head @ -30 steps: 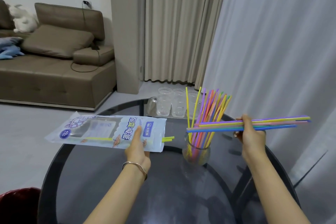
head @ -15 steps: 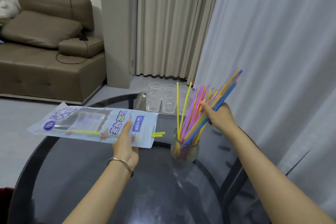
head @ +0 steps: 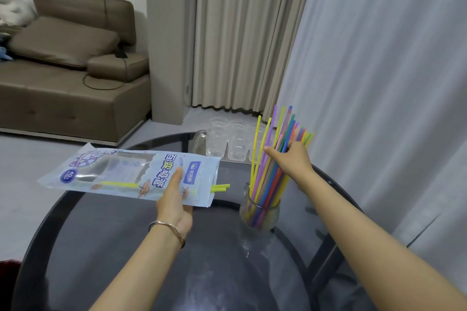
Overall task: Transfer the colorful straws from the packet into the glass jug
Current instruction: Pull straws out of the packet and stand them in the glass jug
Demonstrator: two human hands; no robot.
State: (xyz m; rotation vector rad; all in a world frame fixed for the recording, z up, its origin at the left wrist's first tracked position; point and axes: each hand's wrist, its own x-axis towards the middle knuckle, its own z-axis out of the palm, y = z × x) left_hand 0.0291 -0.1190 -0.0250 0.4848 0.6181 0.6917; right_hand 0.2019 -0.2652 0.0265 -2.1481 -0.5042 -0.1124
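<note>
Left hand [head: 174, 199] pinching flat; right hand [head: 293, 161] loosely curled.

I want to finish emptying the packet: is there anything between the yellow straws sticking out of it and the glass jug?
Nothing visible does. The yellow straws protrude from the open end of the pale blue plastic packet, held by the left hand; only bare dark glass tabletop separates them from the clear glass jug.

One head-worn camera looks forward and down, close over the table [head: 106, 247].
</note>
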